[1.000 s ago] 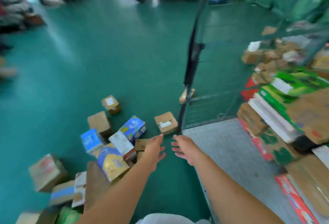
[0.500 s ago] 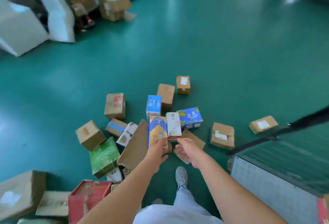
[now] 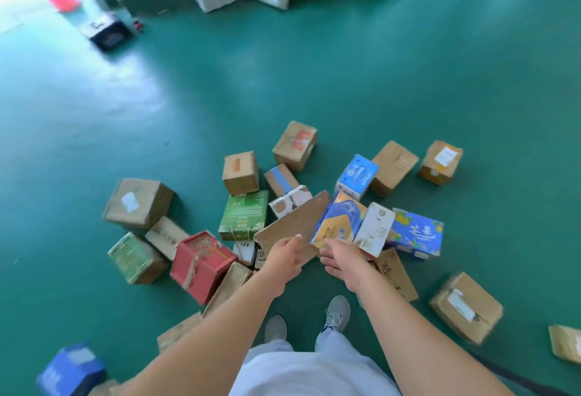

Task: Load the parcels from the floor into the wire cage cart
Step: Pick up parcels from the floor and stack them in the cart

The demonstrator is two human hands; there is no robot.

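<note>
Parcels (image 3: 339,222) lie heaped on the floor just beyond my left hand (image 3: 283,257) and right hand (image 3: 342,262), both loose-fingered and empty; they look light, stiff cardboard, best clasped by opposite side faces.

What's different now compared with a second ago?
The view has swung away from the wire cart, now out of sight, to the parcels on the floor. Both hands, left and right, have come down over the pile, near the flat brown box and the blue and yellow box. They remain open, holding nothing.
</note>
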